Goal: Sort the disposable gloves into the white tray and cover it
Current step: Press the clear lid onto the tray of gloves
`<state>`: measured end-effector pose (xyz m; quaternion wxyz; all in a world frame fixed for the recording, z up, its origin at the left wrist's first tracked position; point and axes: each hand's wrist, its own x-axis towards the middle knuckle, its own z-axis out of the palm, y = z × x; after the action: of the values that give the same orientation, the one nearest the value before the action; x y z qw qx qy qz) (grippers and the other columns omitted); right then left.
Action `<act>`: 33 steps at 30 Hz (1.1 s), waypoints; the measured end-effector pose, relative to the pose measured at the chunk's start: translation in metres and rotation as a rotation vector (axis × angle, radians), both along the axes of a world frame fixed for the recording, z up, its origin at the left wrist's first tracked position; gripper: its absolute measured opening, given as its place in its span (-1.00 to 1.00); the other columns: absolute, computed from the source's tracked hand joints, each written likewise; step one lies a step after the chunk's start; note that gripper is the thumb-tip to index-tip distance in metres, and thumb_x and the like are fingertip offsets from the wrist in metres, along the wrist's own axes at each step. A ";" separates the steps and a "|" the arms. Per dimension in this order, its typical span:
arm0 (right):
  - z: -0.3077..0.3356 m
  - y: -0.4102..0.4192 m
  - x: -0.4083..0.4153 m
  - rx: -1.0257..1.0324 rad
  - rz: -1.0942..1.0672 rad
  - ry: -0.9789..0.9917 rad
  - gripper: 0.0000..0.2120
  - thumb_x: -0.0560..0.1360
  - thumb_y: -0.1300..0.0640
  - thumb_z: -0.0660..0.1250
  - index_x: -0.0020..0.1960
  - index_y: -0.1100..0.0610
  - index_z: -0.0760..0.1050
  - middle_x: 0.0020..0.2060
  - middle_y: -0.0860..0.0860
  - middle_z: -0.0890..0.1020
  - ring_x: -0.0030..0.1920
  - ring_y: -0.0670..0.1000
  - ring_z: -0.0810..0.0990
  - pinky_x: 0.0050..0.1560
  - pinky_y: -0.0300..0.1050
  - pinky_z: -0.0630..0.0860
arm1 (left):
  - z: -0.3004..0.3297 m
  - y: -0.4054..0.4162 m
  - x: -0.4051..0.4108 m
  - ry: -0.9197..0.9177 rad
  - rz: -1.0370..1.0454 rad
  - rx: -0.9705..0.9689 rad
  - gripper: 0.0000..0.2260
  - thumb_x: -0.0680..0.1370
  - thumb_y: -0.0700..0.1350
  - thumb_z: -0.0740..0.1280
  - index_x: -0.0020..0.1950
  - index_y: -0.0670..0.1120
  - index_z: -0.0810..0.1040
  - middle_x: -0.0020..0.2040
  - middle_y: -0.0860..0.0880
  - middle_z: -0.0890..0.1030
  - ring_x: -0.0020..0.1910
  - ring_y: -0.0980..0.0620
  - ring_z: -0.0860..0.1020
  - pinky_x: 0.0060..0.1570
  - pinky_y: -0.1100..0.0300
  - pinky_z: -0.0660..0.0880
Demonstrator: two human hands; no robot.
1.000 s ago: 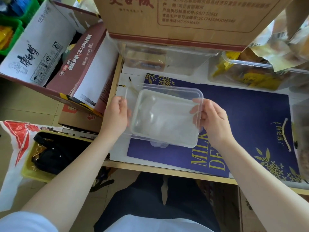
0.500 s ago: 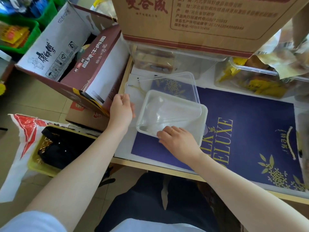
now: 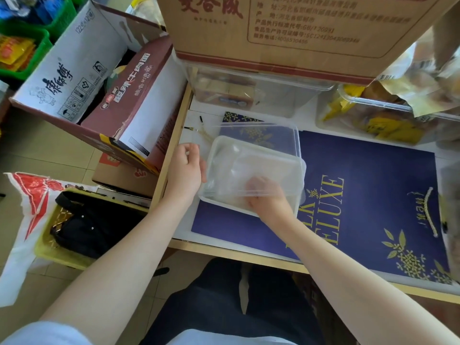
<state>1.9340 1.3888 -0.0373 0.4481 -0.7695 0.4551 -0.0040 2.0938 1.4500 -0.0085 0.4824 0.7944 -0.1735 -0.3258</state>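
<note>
A person steadies a white tray (image 3: pixel 225 204) on a blue gift bag (image 3: pixel 368 195) atop the counter (image 3: pixel 224 250). The left hand (image 3: pixel 185 170) grips the tray's left edge; the right hand (image 3: pixel 267 199) holds the near edge of a clear lid (image 3: pixel 273 143) tilted over the clear gloves (image 3: pixel 239 170) inside.

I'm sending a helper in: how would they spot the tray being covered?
Find the dark blue gift bag lying flat on the table. At its left end sits the white tray, between both hands. Unlike the food-filled clear tubs behind, it is shallow and opaque white.
</note>
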 end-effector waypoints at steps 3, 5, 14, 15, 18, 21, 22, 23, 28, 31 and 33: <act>0.005 -0.004 -0.006 0.123 0.014 0.100 -0.84 0.52 0.32 0.22 0.01 0.19 0.55 -0.10 0.07 0.58 -0.12 -0.02 0.47 -0.21 -0.28 0.37 | -0.003 0.002 0.000 -0.093 -0.090 0.034 -0.79 0.60 -0.01 0.19 0.17 -0.08 0.39 -0.32 0.00 0.49 -0.46 0.14 0.41 -0.43 0.32 0.37; 0.014 -0.009 -0.020 0.344 0.021 0.001 -0.75 0.54 0.26 0.27 0.20 0.13 0.52 0.09 -0.01 0.57 0.07 -0.06 0.50 -0.04 -0.39 0.38 | -0.006 0.002 0.001 -0.124 -0.120 0.044 -0.74 0.55 0.01 0.28 0.19 -0.05 0.38 -0.25 -0.04 0.51 -0.37 0.08 0.45 -0.37 0.25 0.38; 0.047 -0.037 -0.083 0.700 -0.545 -0.491 -0.59 0.24 0.35 0.17 0.04 0.19 0.54 -0.16 0.07 0.66 -0.18 0.07 0.62 -0.14 -0.11 0.58 | -0.004 -0.002 -0.005 -0.285 -0.145 0.059 -0.64 0.56 0.02 0.26 0.30 -0.12 0.40 -0.12 -0.03 0.46 -0.12 0.05 0.45 -0.19 0.29 0.39; 0.044 -0.035 -0.084 0.543 -0.588 -0.400 -0.65 0.29 0.34 0.15 -0.01 0.16 0.56 -0.15 0.06 0.64 -0.22 0.06 0.56 -0.18 -0.08 0.53 | -0.004 -0.002 -0.006 -0.293 -0.154 0.051 -0.65 0.57 0.01 0.25 0.29 -0.13 0.41 -0.12 -0.04 0.47 -0.12 0.04 0.45 -0.19 0.32 0.39; 0.033 -0.033 -0.087 0.040 -0.572 -0.012 -0.79 0.52 0.22 0.21 0.08 0.02 0.51 0.04 -0.04 0.54 -0.19 -0.13 0.48 -0.11 -0.15 0.42 | -0.004 -0.003 -0.008 -0.300 -0.179 0.023 -0.73 0.59 0.01 0.20 0.21 -0.12 0.47 -0.12 -0.04 0.51 -0.14 0.04 0.47 -0.13 0.20 0.43; 0.029 -0.030 -0.086 0.193 -0.574 -0.066 -0.77 0.55 0.17 0.22 0.20 0.10 0.48 -0.04 -0.05 0.59 -0.12 -0.09 0.55 -0.11 -0.19 0.48 | -0.007 -0.005 -0.005 -0.259 -0.152 0.029 -0.76 0.61 0.01 0.16 0.16 -0.09 0.46 -0.22 0.05 0.50 -0.21 0.08 0.47 -0.09 0.08 0.47; 0.029 -0.030 -0.084 0.224 -0.575 -0.081 -0.79 0.55 0.20 0.22 0.15 0.14 0.51 -0.15 -0.03 0.62 -0.19 -0.08 0.57 -0.17 -0.21 0.51 | -0.008 -0.005 -0.003 -0.239 -0.140 0.031 -0.76 0.61 0.01 0.16 0.17 -0.08 0.46 -0.23 0.09 0.49 -0.21 0.09 0.47 -0.07 0.09 0.47; 0.029 -0.030 -0.083 0.225 -0.568 -0.076 -0.82 0.54 0.22 0.23 0.11 0.17 0.54 -0.22 -0.02 0.64 -0.25 -0.08 0.58 -0.21 -0.22 0.53 | -0.008 -0.005 -0.002 -0.229 -0.136 0.031 -0.76 0.61 0.00 0.16 0.18 -0.08 0.46 -0.23 0.11 0.49 -0.20 0.11 0.48 -0.06 0.12 0.47; 0.034 -0.028 -0.074 0.112 -0.602 -0.085 -0.86 0.52 0.24 0.26 0.04 0.13 0.54 -0.21 -0.02 0.65 -0.24 -0.07 0.65 -0.12 -0.15 0.60 | -0.001 0.001 0.000 -0.273 -0.178 0.041 -0.69 0.61 -0.01 0.17 0.28 -0.12 0.47 0.03 0.08 0.52 0.01 0.11 0.49 0.00 0.27 0.38; 0.039 -0.026 -0.063 0.198 -0.628 -0.138 -0.87 0.54 0.22 0.24 0.07 0.11 0.50 -0.18 -0.01 0.65 -0.20 -0.07 0.67 -0.08 -0.17 0.59 | -0.003 0.005 0.001 -0.237 -0.175 0.032 -0.70 0.62 -0.02 0.14 0.28 -0.11 0.47 -0.16 0.08 0.54 -0.18 0.17 0.49 -0.11 0.30 0.43; 0.042 -0.028 -0.057 0.285 -0.653 -0.169 -0.86 0.57 0.18 0.21 0.07 0.14 0.51 -0.18 0.05 0.66 -0.19 -0.02 0.68 -0.06 -0.14 0.60 | -0.004 0.005 0.003 -0.232 -0.173 0.022 -0.74 0.63 -0.02 0.14 0.18 -0.10 0.52 -0.30 0.09 0.48 -0.29 0.20 0.44 -0.21 0.33 0.38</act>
<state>1.8770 1.3605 0.0050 0.5620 -0.5103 0.6341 -0.1473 2.0966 1.4549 -0.0129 0.4204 0.8141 -0.2922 -0.2741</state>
